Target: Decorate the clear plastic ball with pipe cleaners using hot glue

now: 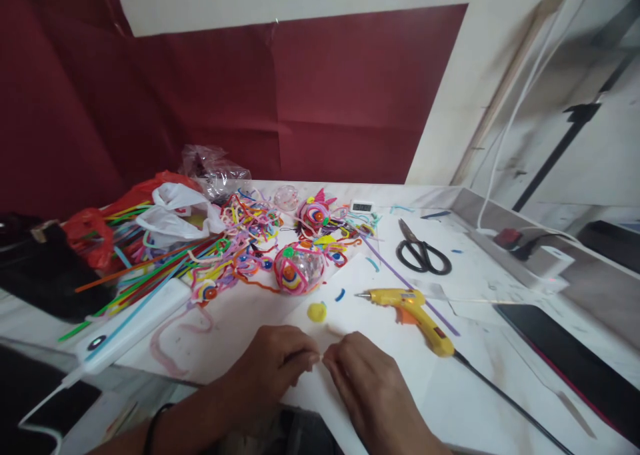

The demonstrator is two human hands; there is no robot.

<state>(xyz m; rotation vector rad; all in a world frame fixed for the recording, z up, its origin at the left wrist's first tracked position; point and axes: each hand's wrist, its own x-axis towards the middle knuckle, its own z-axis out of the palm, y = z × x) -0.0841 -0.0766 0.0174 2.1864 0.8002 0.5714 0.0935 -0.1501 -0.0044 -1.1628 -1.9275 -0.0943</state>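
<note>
My left hand and my right hand meet at the near edge of the white table, fingertips pinched and almost touching. Whatever they hold is too small or too hidden to make out. Just beyond them lies a flat yellow coil, with a short blue pipe cleaner piece beside it. Farther back sits a clear ball wrapped in pink pipe cleaner, bearing a coiled eye shape. To the right, a yellow glue gun lies on its side, nozzle pointing left.
Black-handled scissors lie behind the glue gun, whose cord runs to the front right. A dark phone and a power strip are at right. Tangled pipe cleaners, a white bag and a long white device crowd the left.
</note>
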